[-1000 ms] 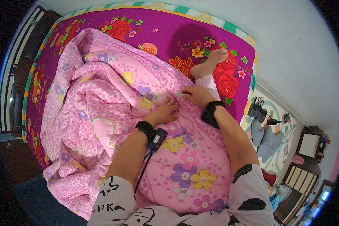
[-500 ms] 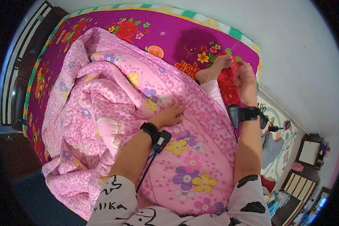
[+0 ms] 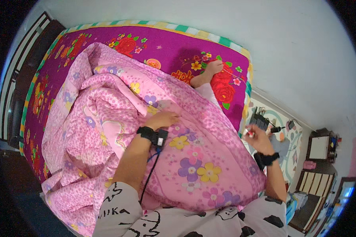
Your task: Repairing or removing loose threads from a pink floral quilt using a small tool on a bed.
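Observation:
A pink quilt with purple, yellow and white flowers lies bunched over the bed and across my lap. My left hand rests on it near the middle, palm down, fingers stretched out, gripping nothing I can see. Off the quilt's right edge, my right hand is raised with its fingers pinched together. A small red-and-white spot shows at those fingertips; what it is I cannot make out. My bare foot sticks out beyond the quilt, and a thin pale line runs near its toes.
Under the quilt is a purple bed sheet with red roses, edged in green and white checks. A wall rises at the far right. Black chargers and cables lie beside the bed. A dark headboard stands left.
My right hand has come back from beside the foot toward me, past the quilt's right edge, its fingers now pinched. My left hand stays on the quilt. The view has shifted slightly.

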A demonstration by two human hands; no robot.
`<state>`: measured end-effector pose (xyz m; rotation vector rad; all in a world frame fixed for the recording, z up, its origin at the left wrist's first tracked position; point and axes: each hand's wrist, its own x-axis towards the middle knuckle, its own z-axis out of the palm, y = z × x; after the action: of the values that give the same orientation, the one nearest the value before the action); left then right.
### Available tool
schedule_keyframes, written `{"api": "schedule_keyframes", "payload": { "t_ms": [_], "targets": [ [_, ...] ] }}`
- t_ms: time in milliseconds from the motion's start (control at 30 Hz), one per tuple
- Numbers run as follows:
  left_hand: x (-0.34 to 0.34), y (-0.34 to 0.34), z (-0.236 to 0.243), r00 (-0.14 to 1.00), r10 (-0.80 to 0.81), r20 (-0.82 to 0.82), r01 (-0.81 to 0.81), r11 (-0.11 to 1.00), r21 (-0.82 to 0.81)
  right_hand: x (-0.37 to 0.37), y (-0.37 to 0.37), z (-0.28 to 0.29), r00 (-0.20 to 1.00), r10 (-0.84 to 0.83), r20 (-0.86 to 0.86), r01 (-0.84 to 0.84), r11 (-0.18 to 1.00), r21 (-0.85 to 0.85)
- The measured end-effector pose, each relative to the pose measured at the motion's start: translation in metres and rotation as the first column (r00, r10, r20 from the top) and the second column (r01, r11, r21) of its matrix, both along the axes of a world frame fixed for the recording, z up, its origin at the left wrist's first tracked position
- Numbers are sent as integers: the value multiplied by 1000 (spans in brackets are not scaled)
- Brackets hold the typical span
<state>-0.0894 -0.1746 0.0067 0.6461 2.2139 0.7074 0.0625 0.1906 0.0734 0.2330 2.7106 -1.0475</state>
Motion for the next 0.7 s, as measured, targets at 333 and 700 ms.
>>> {"api": "schedule_keyframes", "payload": {
  "t_ms": [333, 700],
  "targets": [
    [49, -66, 92, 944, 143, -298, -47, 950, 307, 187, 32, 26, 918, -270, 290, 384, 788, -481],
    [134, -97, 71, 902, -72, -426, 144, 980, 140, 73, -45, 154, 979, -187, -76, 115, 827, -551]
  ]
}}
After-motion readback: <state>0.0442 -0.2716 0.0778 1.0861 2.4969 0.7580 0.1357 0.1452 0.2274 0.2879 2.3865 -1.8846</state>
